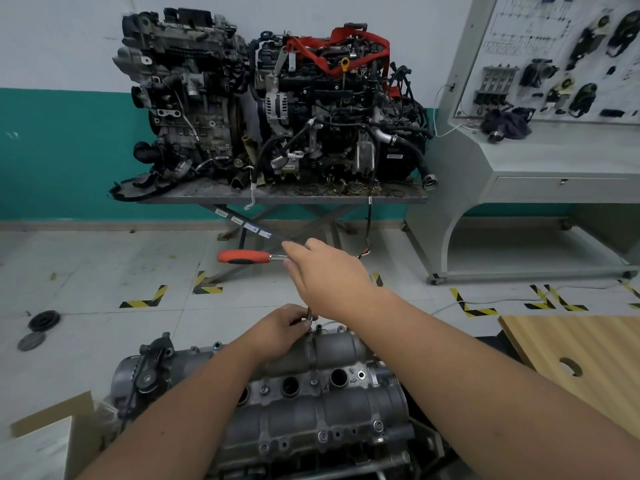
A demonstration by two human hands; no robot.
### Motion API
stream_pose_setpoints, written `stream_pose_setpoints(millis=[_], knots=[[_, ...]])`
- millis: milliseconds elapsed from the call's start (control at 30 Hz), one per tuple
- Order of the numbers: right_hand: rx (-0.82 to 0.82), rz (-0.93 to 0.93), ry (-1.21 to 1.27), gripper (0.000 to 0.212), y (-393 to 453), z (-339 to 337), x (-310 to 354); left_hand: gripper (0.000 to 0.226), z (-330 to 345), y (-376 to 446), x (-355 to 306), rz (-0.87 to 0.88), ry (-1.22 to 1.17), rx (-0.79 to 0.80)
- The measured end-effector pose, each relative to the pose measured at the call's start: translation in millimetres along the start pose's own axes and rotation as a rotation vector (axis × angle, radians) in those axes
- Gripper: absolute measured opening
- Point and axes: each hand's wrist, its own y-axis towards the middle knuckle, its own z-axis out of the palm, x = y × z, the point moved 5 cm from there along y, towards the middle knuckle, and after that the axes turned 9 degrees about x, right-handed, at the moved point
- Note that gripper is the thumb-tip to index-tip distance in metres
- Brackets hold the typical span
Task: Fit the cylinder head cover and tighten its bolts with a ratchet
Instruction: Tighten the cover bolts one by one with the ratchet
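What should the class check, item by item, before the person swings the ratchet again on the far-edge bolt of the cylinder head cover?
1. Cylinder head cover seated on the engine: ok, it lies in place.
2. Right hand holds the ratchet near its head: ok.
3. Left hand steadies the extension bar at the cover's far edge: ok.
4. Socket square on the bolt: cannot tell, fingers hide it.
5. Swing room for the orange handle: ok, it points left over open floor.
6. Near-edge bolts fitted: ok; tightness cannot tell.

No legible text is showing. Small white labels (pixel 242 225) are running along the black bar under the engine table (pixel 277 197), print too small to read. The wall panel's diagram (pixel 530 29) is likewise blurring out.
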Motion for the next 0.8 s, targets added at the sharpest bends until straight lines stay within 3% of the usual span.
stream_pose_setpoints(millis=[67,167,333,500,533,800], knots=[[-0.009,0.028,0.081,0.027,2,-2,0,0.015,0,-1,0,0.008,0.010,0.006],[0.051,0.149,0.367,0.032,6,-2,-4,0.016,0,-2,-1,0.026,0.016,0.017],[0.124,0.401,1.214,0.015,5,13,-6,0.013,-1,-1,1,0.027,0.021,0.002],[-0.203,0.495,2.051,0.007,0,35,-15,0.020,-1,0,2,0.026,0.038,-0.007],[-0.241,0.476,2.081,0.009,-2,39,-17,0.022,-1,0,2,0.022,0.039,-0.006],[-0.370,0.307,1.594,0.017,-16,50,-8,0.020,-1,0,3,0.049,0.009,-0.009]])
